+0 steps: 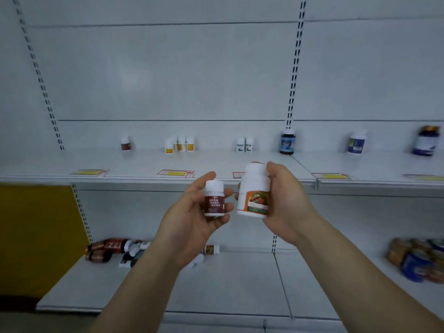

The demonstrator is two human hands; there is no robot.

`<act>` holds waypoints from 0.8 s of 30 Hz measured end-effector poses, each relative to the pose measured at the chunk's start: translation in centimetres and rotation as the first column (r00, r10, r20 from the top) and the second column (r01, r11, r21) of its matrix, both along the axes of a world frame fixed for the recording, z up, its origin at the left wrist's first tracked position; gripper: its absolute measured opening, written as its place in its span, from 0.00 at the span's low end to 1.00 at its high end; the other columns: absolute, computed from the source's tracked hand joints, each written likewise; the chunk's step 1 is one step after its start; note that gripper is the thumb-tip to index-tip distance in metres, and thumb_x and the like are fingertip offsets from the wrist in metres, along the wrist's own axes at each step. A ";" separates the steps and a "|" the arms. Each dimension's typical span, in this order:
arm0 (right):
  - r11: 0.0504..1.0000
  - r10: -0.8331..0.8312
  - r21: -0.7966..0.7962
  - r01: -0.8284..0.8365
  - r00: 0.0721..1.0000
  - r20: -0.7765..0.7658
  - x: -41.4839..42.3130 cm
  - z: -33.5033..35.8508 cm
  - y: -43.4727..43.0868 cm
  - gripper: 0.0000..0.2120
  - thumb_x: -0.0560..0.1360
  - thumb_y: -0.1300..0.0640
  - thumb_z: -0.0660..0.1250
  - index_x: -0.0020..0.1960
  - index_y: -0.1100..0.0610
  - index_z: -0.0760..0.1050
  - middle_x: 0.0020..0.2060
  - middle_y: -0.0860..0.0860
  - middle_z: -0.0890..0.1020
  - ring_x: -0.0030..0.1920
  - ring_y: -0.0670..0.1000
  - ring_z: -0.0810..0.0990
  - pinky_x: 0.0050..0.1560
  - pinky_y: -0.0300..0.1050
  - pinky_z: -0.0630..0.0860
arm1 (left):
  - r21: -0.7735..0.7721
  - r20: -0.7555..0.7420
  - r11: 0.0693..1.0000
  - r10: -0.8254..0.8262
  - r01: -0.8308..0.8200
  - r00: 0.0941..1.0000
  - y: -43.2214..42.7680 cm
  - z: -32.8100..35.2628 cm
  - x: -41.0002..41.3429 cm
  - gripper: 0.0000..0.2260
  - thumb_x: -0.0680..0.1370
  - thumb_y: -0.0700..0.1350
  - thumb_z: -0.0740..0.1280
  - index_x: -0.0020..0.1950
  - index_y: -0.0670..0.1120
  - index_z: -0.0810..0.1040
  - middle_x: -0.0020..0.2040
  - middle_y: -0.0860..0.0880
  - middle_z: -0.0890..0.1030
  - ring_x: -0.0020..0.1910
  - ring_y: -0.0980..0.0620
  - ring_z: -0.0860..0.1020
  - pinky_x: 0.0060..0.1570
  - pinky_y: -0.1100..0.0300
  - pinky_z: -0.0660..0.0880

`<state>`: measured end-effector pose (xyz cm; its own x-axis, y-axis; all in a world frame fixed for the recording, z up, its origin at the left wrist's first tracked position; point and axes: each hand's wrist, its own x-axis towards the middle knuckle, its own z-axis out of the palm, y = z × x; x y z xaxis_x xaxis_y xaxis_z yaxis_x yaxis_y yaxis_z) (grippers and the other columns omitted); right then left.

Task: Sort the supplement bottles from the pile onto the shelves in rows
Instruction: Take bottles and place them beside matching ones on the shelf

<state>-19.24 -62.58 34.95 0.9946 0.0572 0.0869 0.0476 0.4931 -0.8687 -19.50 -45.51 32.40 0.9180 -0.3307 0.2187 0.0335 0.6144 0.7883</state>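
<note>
Two bottles were held before the upper white metal shelf (144,164): left hand (192,219) fingers clamped on a small white bottle with maroon label (214,199), right hand (286,200) fingers around a larger white orange-labelled bottle (254,191). Placing both together risked toppling standing rows.

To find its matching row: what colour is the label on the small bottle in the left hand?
Dark red, under a white cap; the head view shows the small bottle in the left hand.
</note>
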 end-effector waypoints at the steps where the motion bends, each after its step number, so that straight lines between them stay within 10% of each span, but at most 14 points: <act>1: 0.999 0.030 0.022 -0.031 0.999 0.018 -0.1 0.5 -0.7 0.14 0.79 0.52 0.56 0.58 0.56 0.74 0.47 0.57 0.77 0.47 0.57 0.77 0.45 0.51 0.77 | -0.002 -0.005 1.000 0.016 -0.016 1.000 -0.7 0.3 -0.2 0.19 0.70 0.45 0.61 0.61 0.48 0.76 0.49 0.37 0.82 0.39 0.44 0.81 0.38 0.55 0.79; 12: 0.969 0.183 -0.202 -0.143 0.963 0.198 2.4 1.9 2.4 0.10 0.80 0.55 0.59 0.56 0.57 0.76 0.51 0.58 0.83 0.49 0.54 0.82 0.54 0.57 0.77 | 0.030 -0.006 0.976 0.216 -0.216 0.976 2.8 2.2 0.0 0.13 0.80 0.42 0.54 0.60 0.47 0.75 0.48 0.39 0.82 0.40 0.45 0.80 0.38 0.55 0.78; 24: 0.914 0.188 -0.394 -0.101 0.964 0.189 13.6 2.5 21.3 0.09 0.78 0.53 0.65 0.56 0.55 0.76 0.51 0.54 0.83 0.48 0.52 0.83 0.52 0.52 0.78 | 0.475 0.252 0.753 0.379 -0.455 0.890 22.7 4.2 10.3 0.20 0.74 0.28 0.62 0.56 0.51 0.74 0.51 0.42 0.77 0.46 0.47 0.81 0.49 0.53 0.80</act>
